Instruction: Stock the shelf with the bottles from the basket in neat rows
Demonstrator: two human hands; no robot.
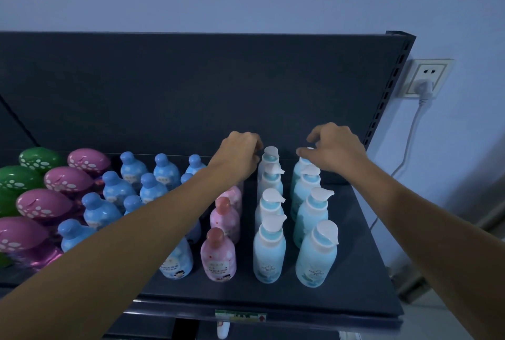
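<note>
Left arm: stretched way out from the near left, crossing over the blue bottles (pixel 117 189). The left hand (pixel 240 155) is knuckles-up at the far end of the pink row.
Left fingers: curled down and under. The hand hides what's below it, so I can't tell if it's holding anything.
Right arm: comes in from the near right, with the right hand (pixel 337 148) over the far end of the right-hand pump row.
Right fingers: narrowed to a pinch, thumb and fingertips on the white pump head of the far right pump bottle (pixel 298 169).
Pump bottles (pixel 269 255): light blue, upright, two rows of four on the right part of the shelf (pixel 355 271).
Pink bottles (pixel 218 257): a single row just left of those.
Far left: pink and green spotted containers (pixel 43 203).
Wall: a socket (pixel 426 77) with a plug in it, right of the shelf.
</note>
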